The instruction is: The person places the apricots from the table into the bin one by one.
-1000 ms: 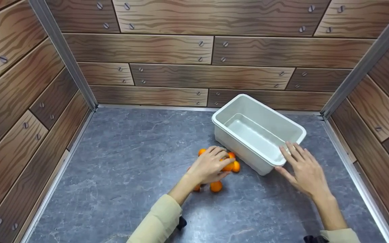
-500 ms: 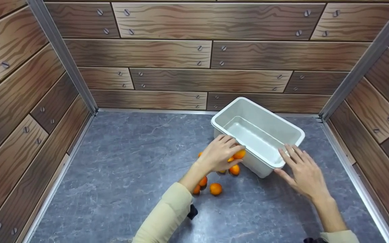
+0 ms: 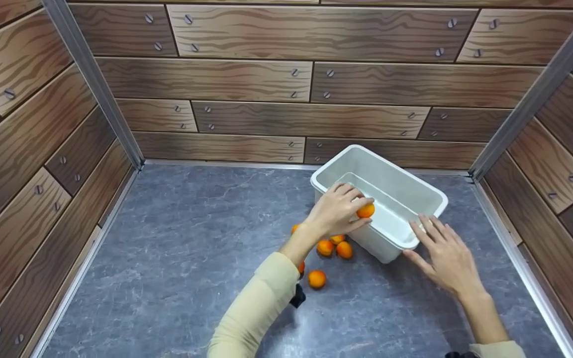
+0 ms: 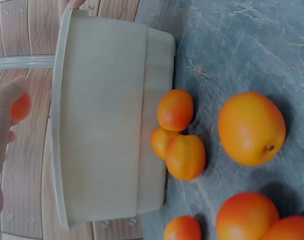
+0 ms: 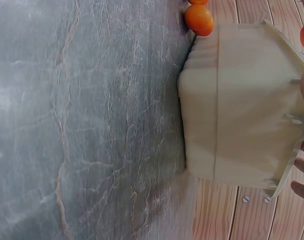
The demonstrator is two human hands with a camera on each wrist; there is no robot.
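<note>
My left hand [image 3: 337,211] pinches a smooth, glossy orange fruit [image 3: 365,211] between thumb and fingers, above the near-left rim of the pale plastic bin [image 3: 383,248]. The same fruit [image 4: 21,107] shows beside the bin's rim in the left wrist view. At the bin's right end, my right hand [image 3: 450,258] rests on the near corner of the rim, its fingers fairly straight and the thumb apart. Several more orange fruits [image 3: 344,250] lie on the floor below my left hand, partly hidden by that arm. One of them [image 4: 252,128] shows a small dark stem mark.
The grey marbled surface [image 3: 192,248] has wood-patterned walls [image 3: 246,79] on three sides, with metal strips along the edges. The bin stands at an angle near the back wall. A single fruit [image 3: 317,279] lies closer to the front.
My left hand has lifted a fruit from the group and carried it up and rightward to the bin's rim. My right hand has stayed at the bin's corner.
</note>
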